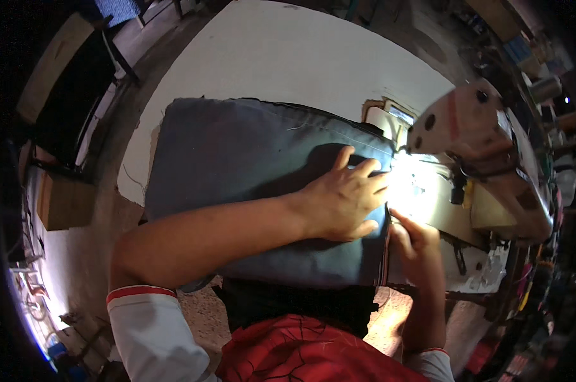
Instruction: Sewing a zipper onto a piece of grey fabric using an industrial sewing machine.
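Note:
A grey-blue piece of cloth, folded or layered, lies spread over the white table. My left hand rests on top of it with the fingers apart, near its right edge. At that same edge, lower down, my right hand pinches the cloth's border between thumb and fingers. Beside both hands stands a white sewing machine, its lamp shining brightly on the stitching area. Glare hides the needle and presser foot. A pale seam line runs along the cloth's upper right side.
A chair with a dark back stands to the left, with a cardboard box by it. Cluttered shelves fill the far right. A small dark tool lies on the table's right part.

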`<state>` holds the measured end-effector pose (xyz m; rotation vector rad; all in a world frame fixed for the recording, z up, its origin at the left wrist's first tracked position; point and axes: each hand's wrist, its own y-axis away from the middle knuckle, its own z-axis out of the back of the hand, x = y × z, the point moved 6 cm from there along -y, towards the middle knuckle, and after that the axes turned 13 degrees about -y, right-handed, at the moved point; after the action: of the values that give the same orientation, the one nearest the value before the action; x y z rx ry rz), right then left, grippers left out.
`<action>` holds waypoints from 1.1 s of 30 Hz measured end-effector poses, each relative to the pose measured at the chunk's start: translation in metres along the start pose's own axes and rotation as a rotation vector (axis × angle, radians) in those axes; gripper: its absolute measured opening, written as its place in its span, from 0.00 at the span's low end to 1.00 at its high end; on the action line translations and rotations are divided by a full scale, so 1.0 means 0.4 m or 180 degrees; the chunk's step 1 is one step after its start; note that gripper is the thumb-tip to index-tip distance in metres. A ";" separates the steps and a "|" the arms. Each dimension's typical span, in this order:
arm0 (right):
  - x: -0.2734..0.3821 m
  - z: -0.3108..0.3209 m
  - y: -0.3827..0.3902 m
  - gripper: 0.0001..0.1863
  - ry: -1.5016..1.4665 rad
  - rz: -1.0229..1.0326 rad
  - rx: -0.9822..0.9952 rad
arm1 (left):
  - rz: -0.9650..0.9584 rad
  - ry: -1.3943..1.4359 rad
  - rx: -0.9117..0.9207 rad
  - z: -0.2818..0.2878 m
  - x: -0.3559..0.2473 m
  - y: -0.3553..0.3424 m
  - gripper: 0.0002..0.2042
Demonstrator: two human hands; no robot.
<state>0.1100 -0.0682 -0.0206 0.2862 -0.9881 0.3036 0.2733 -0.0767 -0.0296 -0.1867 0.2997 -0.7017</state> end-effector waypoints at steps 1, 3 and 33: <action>-0.027 0.038 -0.015 0.18 -0.0147 -0.0224 -0.0115 | 0.0048 0.0024 -0.0052 -0.004 0.005 0.005 0.29; -0.020 0.081 -0.050 0.17 -0.0292 -0.0708 -0.0414 | 0.0024 -0.0084 -0.0458 0.008 0.004 0.011 0.28; -0.197 0.150 -0.306 0.06 0.2193 0.2655 -0.0528 | 0.0298 0.0945 0.0261 -0.055 0.255 -0.254 0.09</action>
<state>0.0693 -0.2125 -0.0683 -0.3917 -0.3927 0.9971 0.2785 -0.2213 -0.0442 0.0109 0.5587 -0.6473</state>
